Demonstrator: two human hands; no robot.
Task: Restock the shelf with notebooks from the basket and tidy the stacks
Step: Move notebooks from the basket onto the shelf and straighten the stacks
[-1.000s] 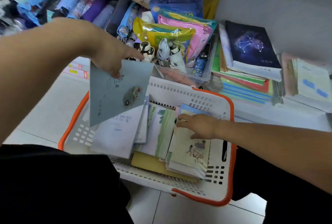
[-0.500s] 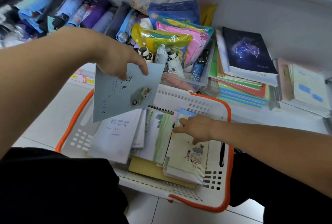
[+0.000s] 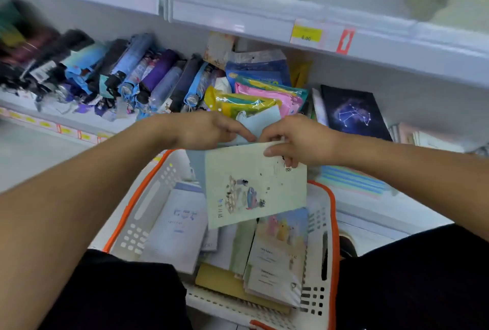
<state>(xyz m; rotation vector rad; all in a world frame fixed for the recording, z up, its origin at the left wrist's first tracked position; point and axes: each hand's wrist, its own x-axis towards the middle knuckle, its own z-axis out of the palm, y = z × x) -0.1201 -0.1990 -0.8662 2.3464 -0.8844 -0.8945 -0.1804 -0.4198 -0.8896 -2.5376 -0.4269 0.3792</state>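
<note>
While both hands meet above the basket [image 3: 332,213], the right hand [image 3: 299,139] pinches a pale green notebook [image 3: 254,184] and the left hand [image 3: 209,130] grips a blue one [image 3: 260,123] (partly hidden); next, I judge, they must be squared together and carried to the shelf [image 3: 370,46]

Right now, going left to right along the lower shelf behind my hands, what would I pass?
Folded umbrellas → bright plastic packets → dark starry notebook → pale stack of books at the far right, which is blurred.
</note>
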